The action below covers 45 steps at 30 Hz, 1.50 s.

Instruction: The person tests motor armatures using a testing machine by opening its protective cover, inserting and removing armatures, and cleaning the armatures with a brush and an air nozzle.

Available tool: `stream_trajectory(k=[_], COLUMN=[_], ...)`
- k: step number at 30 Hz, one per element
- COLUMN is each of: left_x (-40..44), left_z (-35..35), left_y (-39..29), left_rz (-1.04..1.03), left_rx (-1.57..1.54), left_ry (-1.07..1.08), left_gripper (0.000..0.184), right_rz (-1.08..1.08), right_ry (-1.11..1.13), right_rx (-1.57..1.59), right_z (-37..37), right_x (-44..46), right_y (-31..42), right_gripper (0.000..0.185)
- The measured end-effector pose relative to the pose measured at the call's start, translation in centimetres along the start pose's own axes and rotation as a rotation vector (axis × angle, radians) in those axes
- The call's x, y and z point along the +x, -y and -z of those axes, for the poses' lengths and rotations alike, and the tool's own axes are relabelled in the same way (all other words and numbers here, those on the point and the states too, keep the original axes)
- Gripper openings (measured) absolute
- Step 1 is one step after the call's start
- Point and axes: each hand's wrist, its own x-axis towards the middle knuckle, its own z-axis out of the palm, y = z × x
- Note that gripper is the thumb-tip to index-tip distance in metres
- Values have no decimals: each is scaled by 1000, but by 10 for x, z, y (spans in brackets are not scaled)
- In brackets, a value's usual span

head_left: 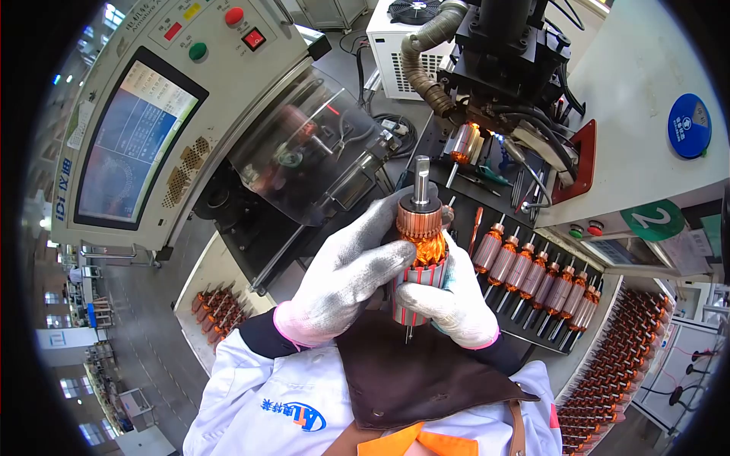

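Observation:
Upright before my chest is a motor armature (422,247), its steel shaft end pointing up, with a copper commutator, orange windings and a red-striped core. My left hand (346,270), in a grey-white work glove, wraps the armature from the left, fingers at the commutator and windings. From the right, my gloved right hand (456,296) grips the core, thumb across its front. The far-side fingers of both hands are partly hidden behind the armature. Beyond it, another armature (463,144) sits under the black machine head (506,64), where a bright orange glow shows.
A row of armatures (532,277) lies on a black rack to the right. More stand in a bin (608,380) at lower right and a box (220,311) at left. A test machine with a screen (133,140) and a clear cover (308,144) stands at left.

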Motion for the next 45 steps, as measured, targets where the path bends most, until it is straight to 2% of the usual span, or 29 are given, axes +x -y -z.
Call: stream_trajectory(k=[2, 10, 13, 15, 18, 21, 26, 27, 30, 34, 37, 45], left_x=[-1, -2, -2, -2, -2, 2, 2, 1, 2, 2, 2, 4], left_z=[0, 1, 4, 4, 4, 9, 17, 13, 7, 7, 12, 14], left_y=[0, 10, 14, 16, 20, 24, 20, 17, 15, 15, 15, 19], left_rz=[-8, -71, -158, -149, -130, -103, -48, -41, -24, -35, 3, -37], left_rx=[10, 90, 191, 133, 12, -102, -86, -56, -3, -53, -157, -84], left_ry=[2, -27, -31, -51, -96, -85, -18, -60, -139, -148, -59, -43], left_gripper=[52, 51, 50, 51, 51, 52, 53, 55, 59, 60, 59, 59], right_rz=[-70, -11, 41, 67, 168, 157, 57, 57, -145, -65, -62, -121], right_ry=[20, -9, -42, -61, -117, -121, -64, -67, -8, 9, 2, 1], right_rx=[-32, -53, -28, -15, -229, -264, -359, -356, -86, -58, -23, -25], right_z=[1, -8, -10, -10, -7, -4, 4, 5, 4, 8, 6, 7], right_x=[-1, -5, -6, -5, -1, 2, 8, 9, 7, 10, 11, 8], right_y=[2, 3, -6, -12, -20, -26, -20, -16, -4, -10, -11, -6], right_gripper=[74, 85, 84, 83, 80, 76, 72, 72, 72, 74, 75, 77])
